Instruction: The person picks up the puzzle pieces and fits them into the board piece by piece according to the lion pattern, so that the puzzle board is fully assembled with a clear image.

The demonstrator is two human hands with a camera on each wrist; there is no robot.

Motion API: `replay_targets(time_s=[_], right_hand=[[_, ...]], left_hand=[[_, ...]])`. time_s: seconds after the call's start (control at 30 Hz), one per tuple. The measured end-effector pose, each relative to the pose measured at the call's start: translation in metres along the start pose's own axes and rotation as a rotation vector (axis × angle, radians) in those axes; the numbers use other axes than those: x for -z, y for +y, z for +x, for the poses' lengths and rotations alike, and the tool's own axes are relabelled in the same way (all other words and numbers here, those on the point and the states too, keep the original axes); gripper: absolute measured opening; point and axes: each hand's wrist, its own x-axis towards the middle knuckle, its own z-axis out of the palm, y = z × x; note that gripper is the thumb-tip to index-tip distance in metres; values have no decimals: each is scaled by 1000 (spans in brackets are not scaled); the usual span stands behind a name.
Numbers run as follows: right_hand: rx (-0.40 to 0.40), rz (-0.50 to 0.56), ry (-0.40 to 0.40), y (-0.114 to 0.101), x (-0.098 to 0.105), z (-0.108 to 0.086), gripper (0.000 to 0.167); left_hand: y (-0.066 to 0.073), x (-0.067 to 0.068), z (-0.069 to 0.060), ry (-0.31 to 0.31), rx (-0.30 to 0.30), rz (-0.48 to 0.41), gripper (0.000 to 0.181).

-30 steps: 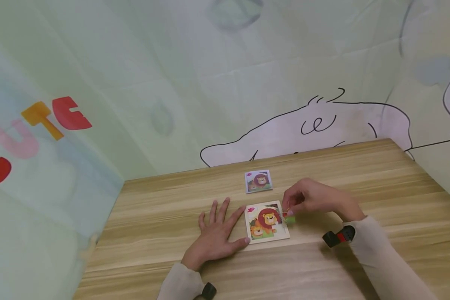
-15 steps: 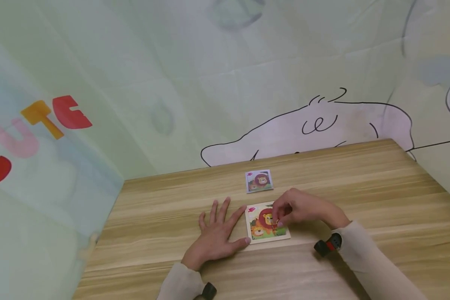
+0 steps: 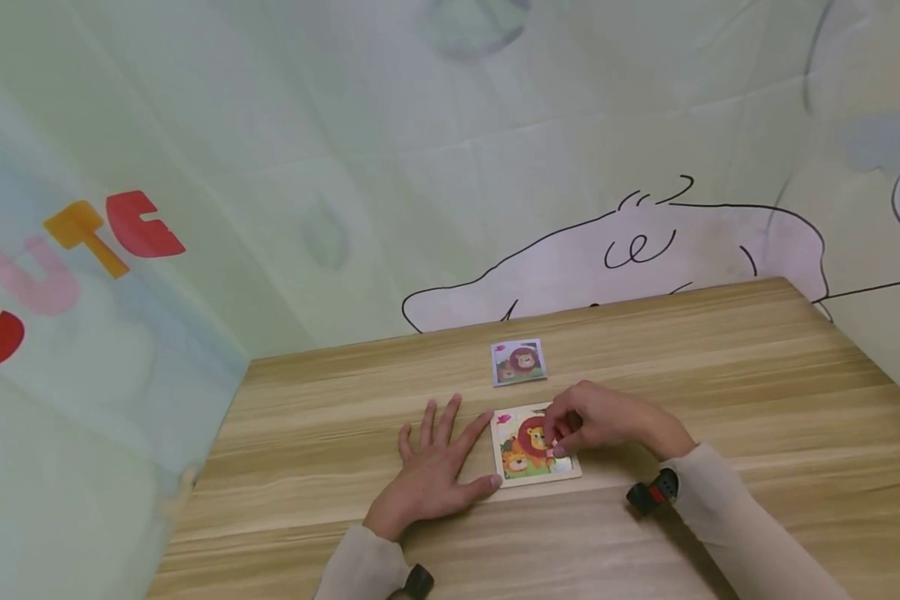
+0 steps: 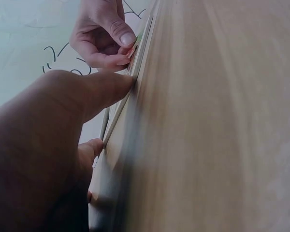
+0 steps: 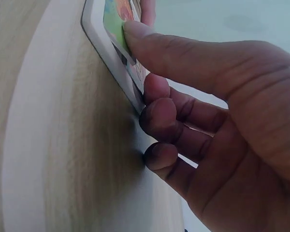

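A square lion jigsaw puzzle in a pale wooden frame [image 3: 540, 482] lies flat on the table. My left hand [image 3: 429, 479] rests on the tabletop with fingers spread, its thumb and index fingertip touching the frame's left edge. Over the right part of the puzzle, my right hand [image 3: 607, 419] pinches a puzzle piece between thumb and fingers; the hand covers most of it. In the right wrist view that puzzle piece [image 5: 117, 35] shows green under the thumb, and its near edge stands tilted above the frame. A pale patch is visible at the puzzle's lower right.
Behind the puzzle lies a small picture card [image 3: 519, 363] with the same lion scene. The wood-grain table [image 3: 330, 408] meets a printed curtain [image 3: 330, 167] at the back and left. Dark devices are strapped at both wrists.
The right hand has moved left from beside the frame to over the puzzle's right part, bringing the piece along. The piece's tilt has since shifted, baring the pale patch. The left hand has stayed put.
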Motion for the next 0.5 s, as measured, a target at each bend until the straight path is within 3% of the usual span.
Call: replay_targets(time_s=[0.5], right_hand=[[26, 30, -11, -3, -3, 2, 16]], left_hand=[[-1, 0, -4, 20, 0, -4, 86]])
